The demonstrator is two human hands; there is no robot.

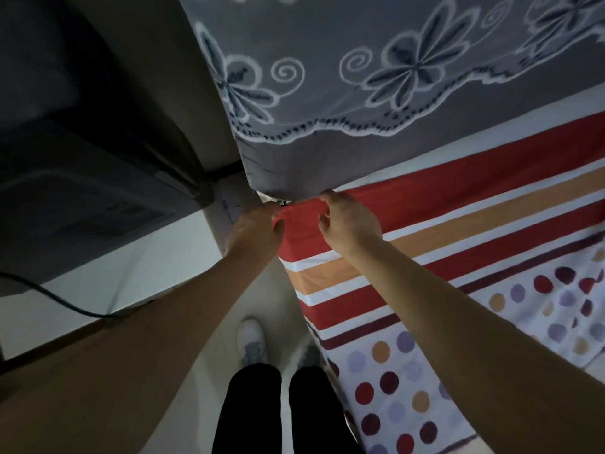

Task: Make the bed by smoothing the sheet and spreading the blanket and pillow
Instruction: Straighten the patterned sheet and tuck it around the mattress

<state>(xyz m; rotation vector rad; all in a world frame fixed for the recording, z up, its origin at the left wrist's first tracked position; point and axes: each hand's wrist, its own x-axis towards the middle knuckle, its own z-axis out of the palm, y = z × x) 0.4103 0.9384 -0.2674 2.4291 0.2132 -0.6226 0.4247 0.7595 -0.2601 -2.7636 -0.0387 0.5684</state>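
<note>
A person stands on a narrow strip of floor (209,388) at the bed's edge. The left hand (258,231) pinches the striped sheet (425,224) at its red edge. The right hand (352,224) curls alongside, grip unclear. The grey floral blanket (360,93) has its hem just beyond both.

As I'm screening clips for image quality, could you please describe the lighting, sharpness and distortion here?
Head view: dim overall, the dark unit at left nearly lost in shadow; the wide-angle lens bows the edge of the striped sheet; the left hand and right hand look fairly sharp; no glare.
</note>
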